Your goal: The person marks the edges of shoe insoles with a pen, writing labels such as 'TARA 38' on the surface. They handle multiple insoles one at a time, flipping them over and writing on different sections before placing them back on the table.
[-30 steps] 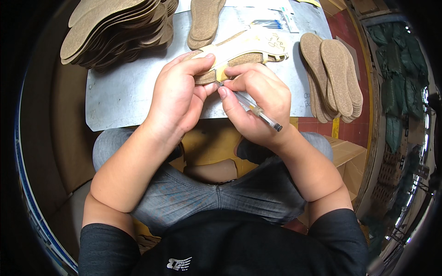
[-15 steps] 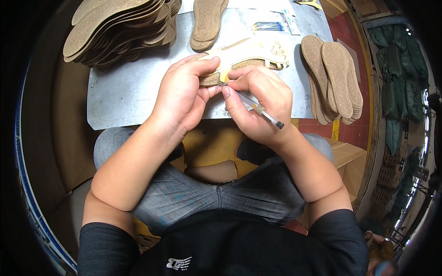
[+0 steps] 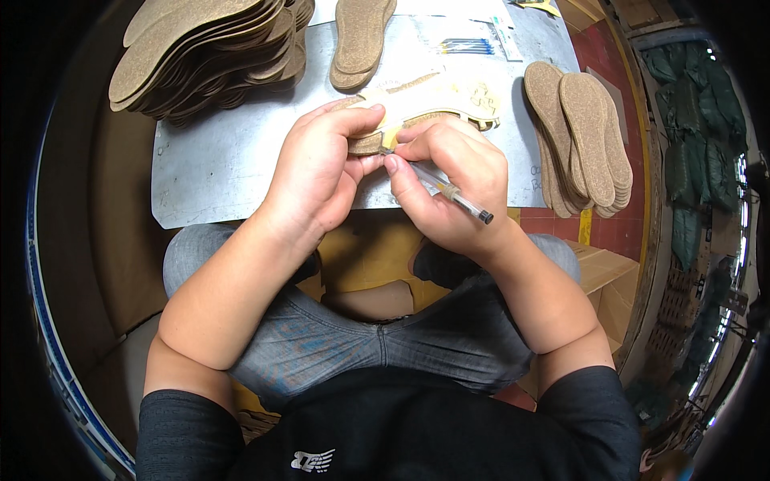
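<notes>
My left hand (image 3: 321,172) presses a pale cut-out template (image 3: 449,103) onto a tan cork insole (image 3: 365,145) lying on the grey metal sheet (image 3: 216,164). My right hand (image 3: 449,180) grips a clear pen (image 3: 449,192) with its tip at the heel end of the insole, right beside the left thumb. Most of the insole is hidden under both hands and the template.
A tall fan of cork insoles (image 3: 200,52) lies at the back left of the sheet. A small pair (image 3: 361,36) sits at the back middle, another stack (image 3: 581,136) at the right. A packet of pens (image 3: 473,46) lies behind. Cardboard boxes (image 3: 601,272) stand below right.
The pen tip has shifted slightly along the heel of the insole, and the template has swung a little under my left hand. Both hands stay in the same place.
</notes>
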A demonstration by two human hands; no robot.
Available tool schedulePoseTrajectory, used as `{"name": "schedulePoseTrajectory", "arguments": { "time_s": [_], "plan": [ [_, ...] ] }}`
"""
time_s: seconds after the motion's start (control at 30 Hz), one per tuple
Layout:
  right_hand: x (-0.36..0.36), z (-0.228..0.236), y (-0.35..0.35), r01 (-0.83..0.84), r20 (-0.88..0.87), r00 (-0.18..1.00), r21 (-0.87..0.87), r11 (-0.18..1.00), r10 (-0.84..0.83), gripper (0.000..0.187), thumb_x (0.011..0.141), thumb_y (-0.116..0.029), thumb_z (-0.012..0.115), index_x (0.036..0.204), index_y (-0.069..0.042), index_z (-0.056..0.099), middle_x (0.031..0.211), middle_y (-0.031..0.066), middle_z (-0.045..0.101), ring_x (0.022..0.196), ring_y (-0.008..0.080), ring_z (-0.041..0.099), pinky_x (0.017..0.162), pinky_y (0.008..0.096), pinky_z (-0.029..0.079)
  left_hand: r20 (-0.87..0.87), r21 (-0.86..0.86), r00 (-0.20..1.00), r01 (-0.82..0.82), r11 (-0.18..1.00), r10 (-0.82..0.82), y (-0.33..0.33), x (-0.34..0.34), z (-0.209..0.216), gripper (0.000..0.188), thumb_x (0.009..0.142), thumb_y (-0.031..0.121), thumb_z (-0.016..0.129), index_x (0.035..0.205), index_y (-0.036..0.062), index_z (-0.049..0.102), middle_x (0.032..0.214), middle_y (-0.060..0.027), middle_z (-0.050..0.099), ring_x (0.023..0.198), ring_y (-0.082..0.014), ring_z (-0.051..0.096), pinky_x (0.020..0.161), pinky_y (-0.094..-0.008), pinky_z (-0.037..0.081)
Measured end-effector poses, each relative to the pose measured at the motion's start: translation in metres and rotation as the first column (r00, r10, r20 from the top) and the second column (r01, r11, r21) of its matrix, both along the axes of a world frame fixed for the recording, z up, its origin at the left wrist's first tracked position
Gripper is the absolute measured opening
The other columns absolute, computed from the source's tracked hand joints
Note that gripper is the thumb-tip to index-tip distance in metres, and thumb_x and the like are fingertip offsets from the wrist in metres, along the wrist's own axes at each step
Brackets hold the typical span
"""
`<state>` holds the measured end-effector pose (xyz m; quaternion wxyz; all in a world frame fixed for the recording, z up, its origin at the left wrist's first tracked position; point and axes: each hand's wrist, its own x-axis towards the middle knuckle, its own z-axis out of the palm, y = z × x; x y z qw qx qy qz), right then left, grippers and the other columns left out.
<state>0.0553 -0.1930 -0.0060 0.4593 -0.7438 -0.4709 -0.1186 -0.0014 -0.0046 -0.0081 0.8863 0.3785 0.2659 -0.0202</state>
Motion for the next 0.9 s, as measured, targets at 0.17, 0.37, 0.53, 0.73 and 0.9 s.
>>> {"name": "schedulePoseTrajectory", "arguments": {
  "time_s": [0.17,0.37,0.53,0.73,0.9],
  "plan": [
    [0.0000,-0.0037,0.0023,0.005,-0.024,1.000,0.035,0.999,-0.004,0.016,0.086,-0.001,0.088,0.093,-0.002,0.074,0.088,0.0137,0.077,0.082,0.0342,0.077,0.075,0.0429,0.061,-0.005,0.030,1.000,0.007,1.000,-0.007,-0.0030,-0.0022,0.0046,0.024,0.110,0.009,0.074,0.130,-0.0012,0.071,0.124,-0.0135,0.078,0.112,-0.0233,0.076,0.096,-0.0397,0.062],
    [0.0001,-0.0063,0.0028,0.011,-0.038,0.999,0.037,0.999,-0.009,0.017,0.084,-0.003,0.089,0.091,-0.005,0.073,0.082,0.0117,0.074,0.077,0.0334,0.073,0.070,0.0438,0.058,-0.028,0.044,1.000,0.005,0.999,-0.004,-0.0054,-0.0021,0.0034,0.018,0.109,0.009,0.076,0.124,0.0012,0.073,0.117,-0.0100,0.078,0.105,-0.0199,0.075,0.087,-0.0358,0.060],
    [-0.0012,-0.0060,0.0021,0.019,-0.052,0.998,0.030,0.999,-0.017,0.017,0.085,-0.005,0.089,0.090,-0.005,0.073,0.081,0.0117,0.073,0.076,0.0328,0.073,0.070,0.0434,0.057,-0.033,0.060,0.999,0.037,0.998,-0.035,-0.0025,-0.0013,0.0006,0.022,0.108,0.008,0.075,0.127,-0.0014,0.070,0.122,-0.0137,0.078,0.113,-0.0239,0.076,0.097,-0.0411,0.063],
    [-0.0020,-0.0057,0.0010,0.017,-0.062,0.998,0.004,1.000,-0.017,0.016,0.087,-0.007,0.088,0.090,-0.006,0.073,0.080,0.0107,0.073,0.075,0.0315,0.072,0.069,0.0429,0.056,-0.057,0.066,0.998,0.043,0.997,-0.039,-0.0052,-0.0036,0.0018,0.017,0.107,0.009,0.077,0.121,0.0007,0.074,0.116,-0.0119,0.079,0.106,-0.0211,0.075,0.090,-0.0373,0.061],
    [-0.0032,-0.0030,-0.0013,-0.003,-0.065,0.998,-0.025,1.000,0.002,0.013,0.090,-0.001,0.087,0.091,-0.002,0.074,0.084,0.0123,0.077,0.075,0.0300,0.074,0.070,0.0393,0.059,-0.060,0.049,0.998,0.033,0.998,-0.030,-0.0068,-0.0031,0.0017,0.012,0.106,0.008,0.077,0.117,0.0025,0.075,0.112,-0.0089,0.079,0.099,-0.0182,0.075,0.084,-0.0335,0.061]
  ]
}}
